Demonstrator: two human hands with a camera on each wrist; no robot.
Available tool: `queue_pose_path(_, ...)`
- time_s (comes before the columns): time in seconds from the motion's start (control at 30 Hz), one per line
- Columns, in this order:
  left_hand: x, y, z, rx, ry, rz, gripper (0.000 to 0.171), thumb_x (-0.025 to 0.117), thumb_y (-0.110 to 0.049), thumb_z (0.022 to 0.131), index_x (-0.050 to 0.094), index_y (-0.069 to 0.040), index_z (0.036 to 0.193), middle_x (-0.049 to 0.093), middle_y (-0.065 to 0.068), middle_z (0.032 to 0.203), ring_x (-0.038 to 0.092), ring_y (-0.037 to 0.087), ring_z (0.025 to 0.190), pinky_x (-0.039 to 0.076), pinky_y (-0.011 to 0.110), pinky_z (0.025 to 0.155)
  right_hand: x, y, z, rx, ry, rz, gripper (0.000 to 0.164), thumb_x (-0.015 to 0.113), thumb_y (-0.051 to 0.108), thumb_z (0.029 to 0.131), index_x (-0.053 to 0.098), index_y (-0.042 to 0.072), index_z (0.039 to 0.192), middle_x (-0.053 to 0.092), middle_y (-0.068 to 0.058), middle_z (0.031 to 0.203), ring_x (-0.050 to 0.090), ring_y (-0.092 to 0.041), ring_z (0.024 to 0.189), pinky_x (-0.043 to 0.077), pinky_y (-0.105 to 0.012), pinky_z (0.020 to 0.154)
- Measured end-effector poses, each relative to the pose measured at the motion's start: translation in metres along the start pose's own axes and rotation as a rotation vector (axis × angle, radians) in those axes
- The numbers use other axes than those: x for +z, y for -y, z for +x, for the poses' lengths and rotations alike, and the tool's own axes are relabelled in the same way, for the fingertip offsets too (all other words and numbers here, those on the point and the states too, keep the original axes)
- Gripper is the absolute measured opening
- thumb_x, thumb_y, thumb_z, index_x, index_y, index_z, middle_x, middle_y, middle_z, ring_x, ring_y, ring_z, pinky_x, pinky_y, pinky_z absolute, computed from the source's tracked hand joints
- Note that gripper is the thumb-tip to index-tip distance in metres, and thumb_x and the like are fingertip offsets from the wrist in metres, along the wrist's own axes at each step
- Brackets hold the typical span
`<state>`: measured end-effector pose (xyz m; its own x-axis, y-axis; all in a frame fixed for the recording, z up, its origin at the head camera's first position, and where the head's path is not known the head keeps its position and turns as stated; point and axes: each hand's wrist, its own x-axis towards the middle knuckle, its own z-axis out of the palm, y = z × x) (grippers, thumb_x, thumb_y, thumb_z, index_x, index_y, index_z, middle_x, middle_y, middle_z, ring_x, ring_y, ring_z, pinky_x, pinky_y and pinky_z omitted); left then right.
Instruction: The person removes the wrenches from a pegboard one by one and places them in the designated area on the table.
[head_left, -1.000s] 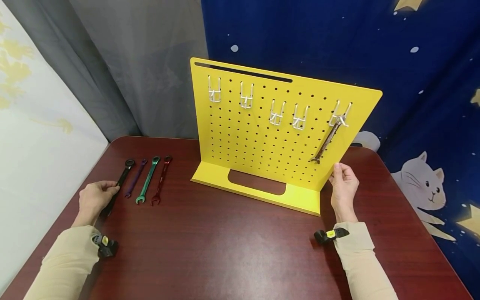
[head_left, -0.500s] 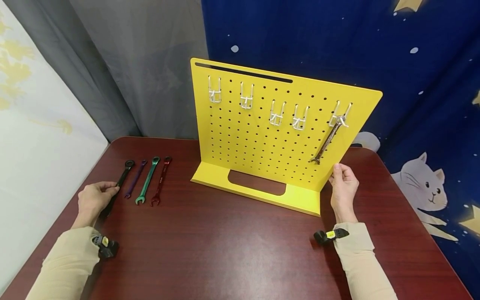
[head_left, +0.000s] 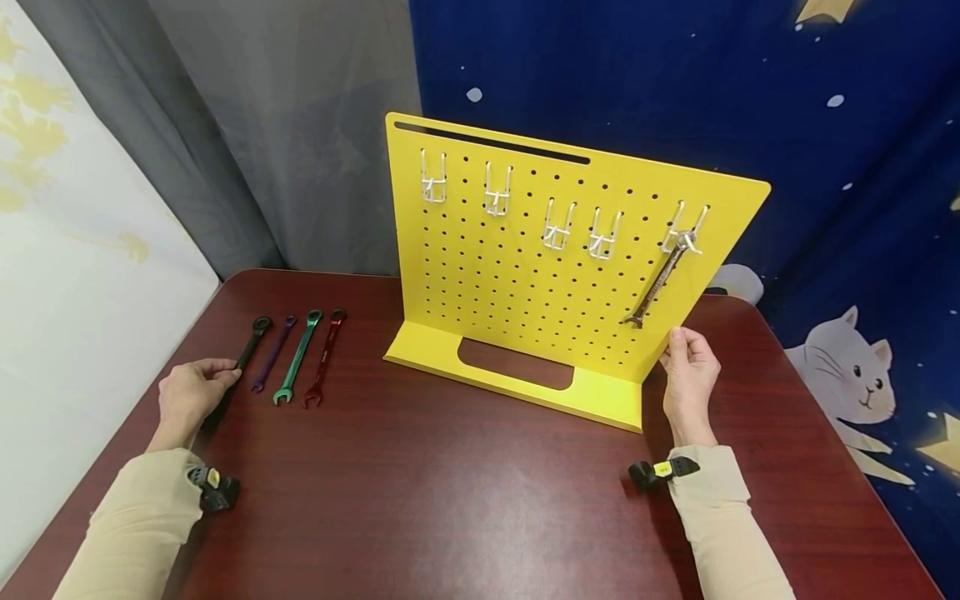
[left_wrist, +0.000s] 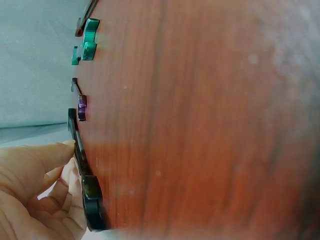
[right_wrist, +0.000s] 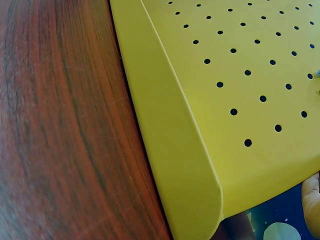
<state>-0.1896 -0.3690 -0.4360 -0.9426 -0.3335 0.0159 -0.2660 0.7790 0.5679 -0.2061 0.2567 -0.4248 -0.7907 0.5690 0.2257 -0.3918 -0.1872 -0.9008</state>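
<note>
Head view: it has shifted slightly since the earlier frame, while left hand (head_left: 191, 393) and right hand (head_left: 688, 379) keep their places.
Sleeves: beige (head_left: 135, 521), each with a small black camera (head_left: 220, 493) at the wrist.
Table: dark red-brown wood (head_left: 435, 500), under everything.
Left fingers: thumb and fingertips pinch the black wrench (head_left: 249, 348); whether it lies fully flat on the table I cannot tell.
Other wrenches: purple wrench (head_left: 273, 354) just beside the black one, then green wrench (head_left: 299, 357) and red wrench (head_left: 325, 358), apart, in a row.
Right fingers: thumb in front, holding the side edge of the yellow pegboard (head_left: 412, 250); the fingers behind are partly hidden.
Pegboard: stands on the table, with five white hooks (head_left: 496, 195).
Silver wrench: hangs tilted (head_left: 660, 282) from the far right hook, ring end up.
Curtains: grey curtain (head_left: 300, 125) and blue curtain (head_left: 562, 67) behind.
</note>
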Motion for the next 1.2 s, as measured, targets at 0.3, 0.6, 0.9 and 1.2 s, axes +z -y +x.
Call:
queue_pose_path(0.3, -0.002, 0.002, -0.005, -0.021, 0.034, -0.034, 0.036, 0.059, -0.026, 0.091, 0.064, 0.005, 0.108, 0.066, 0.024, 0.099, 0.036, 0.055, 0.114, 0.030, 0.060, 0.089, 0.000, 0.001, 0.001, 0.012, 0.002, -0.034, 0.010, 0.062, 0.015, 0.089, 0.066, 0.006, 0.086, 0.065, 0.001, 0.078, 0.057, -0.011, 0.069, 0.049, -0.021, 0.065)
queue_pose_path(0.6, -0.002, 0.004, -0.007, 0.028, -0.050, -0.005, 0.039, 0.056, -0.029, 0.093, 0.063, 0.004, 0.112, 0.071, 0.018, 0.089, 0.051, 0.045, 0.105, 0.033, 0.058, 0.089, 0.001, -0.001, 0.001, 0.026, 0.008, -0.082, 0.010, 0.062, 0.017, 0.090, 0.066, 0.008, 0.087, 0.064, 0.003, 0.079, 0.056, -0.010, 0.071, 0.050, -0.020, 0.066)
queue_pose_path(0.9, 0.003, -0.031, -0.010, 0.095, -0.150, -0.156, 0.039, 0.059, -0.031, 0.091, 0.064, -0.001, 0.117, 0.037, -0.045, 0.066, 0.036, -0.026, 0.062, 0.043, 0.035, 0.081, -0.002, 0.001, 0.002, 0.028, 0.000, -0.076, 0.008, 0.061, 0.014, 0.091, 0.066, 0.009, 0.088, 0.065, 0.003, 0.080, 0.056, -0.010, 0.071, 0.049, -0.021, 0.067)
queue_pose_path(1.2, 0.018, -0.082, -0.025, 0.195, -0.138, -0.264, 0.037, 0.061, -0.033, 0.091, 0.065, -0.008, 0.119, 0.054, -0.032, 0.080, 0.047, -0.022, 0.069, 0.038, 0.006, 0.061, -0.003, 0.001, 0.002, 0.026, -0.005, -0.080, 0.009, 0.061, 0.016, 0.090, 0.066, 0.010, 0.087, 0.063, 0.003, 0.077, 0.054, -0.010, 0.069, 0.049, -0.021, 0.066)
